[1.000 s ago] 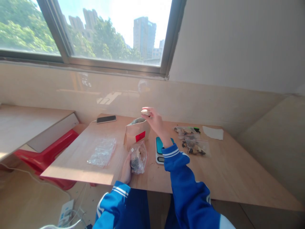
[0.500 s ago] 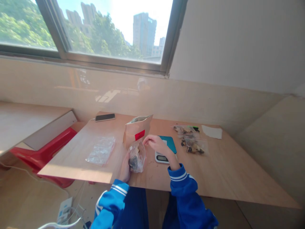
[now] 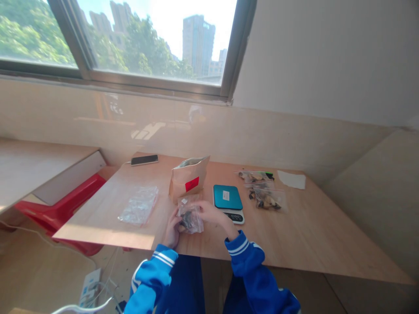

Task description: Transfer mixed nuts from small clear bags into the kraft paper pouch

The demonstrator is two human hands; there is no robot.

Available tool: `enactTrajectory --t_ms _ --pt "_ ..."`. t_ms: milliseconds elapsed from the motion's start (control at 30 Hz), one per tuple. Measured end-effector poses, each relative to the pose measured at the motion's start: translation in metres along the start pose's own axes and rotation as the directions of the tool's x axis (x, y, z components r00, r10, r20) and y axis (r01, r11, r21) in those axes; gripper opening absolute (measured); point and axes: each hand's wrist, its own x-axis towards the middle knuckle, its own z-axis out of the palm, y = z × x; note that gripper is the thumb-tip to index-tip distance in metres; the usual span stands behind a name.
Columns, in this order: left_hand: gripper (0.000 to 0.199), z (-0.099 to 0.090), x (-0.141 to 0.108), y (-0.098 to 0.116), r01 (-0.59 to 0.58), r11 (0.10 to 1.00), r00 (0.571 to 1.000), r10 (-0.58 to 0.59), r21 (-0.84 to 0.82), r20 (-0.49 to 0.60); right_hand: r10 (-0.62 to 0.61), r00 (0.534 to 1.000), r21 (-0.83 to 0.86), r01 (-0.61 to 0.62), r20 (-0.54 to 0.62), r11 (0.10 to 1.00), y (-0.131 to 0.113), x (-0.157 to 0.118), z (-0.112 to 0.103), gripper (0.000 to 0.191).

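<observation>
A small clear zip bag (image 3: 192, 223) with dark dried pieces in it lies near the table's front edge. My left hand (image 3: 172, 227) grips the bag along its left side, fingers curled onto the plastic. From the right, my right hand (image 3: 211, 213) closes on the bag's upper right part; its fingertips are partly hidden. Just behind stands an open brown paper pouch (image 3: 183, 178) with a red label. Right of the pouch is a kitchen scale (image 3: 228, 198) with a teal top and nothing on it.
Flat clear bags (image 3: 139, 205) lie at the left. Several filled zip bags (image 3: 268, 199) sit right of the scale, near a white paper (image 3: 292, 179). A phone (image 3: 144, 160) lies at the back left. A red stool (image 3: 65, 207) is partly under the table.
My right hand has come down from above the bag's opening to its upper right side. The bag now leans flatter, and the scale is uncovered from behind the hand.
</observation>
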Motion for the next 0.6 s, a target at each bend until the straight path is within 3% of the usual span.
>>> enactTrajectory --t_ms 167,267,433,600 --pt "0.069 0.006 -0.001 0.002 0.050 0.999 0.998 -0.051 -0.014 -0.036 0.080 0.977 0.154 -0.049 -0.197 0.987 -0.003 0.000 0.002 0.024" --pt "0.066 0.007 0.000 0.001 0.021 0.999 0.999 -0.022 -0.033 -0.024 0.072 0.987 0.276 -0.031 -0.141 0.961 -0.010 0.000 0.007 0.030" --pt "0.066 0.007 0.000 0.001 0.011 0.998 0.999 -0.008 -0.067 0.043 -0.032 0.991 0.183 0.056 -0.130 0.981 -0.007 -0.002 0.013 0.029" --pt "0.070 0.004 0.001 -0.002 0.038 0.997 0.999 -0.036 -0.065 0.029 -0.066 0.997 0.236 0.053 0.050 0.970 0.009 -0.003 0.013 0.037"
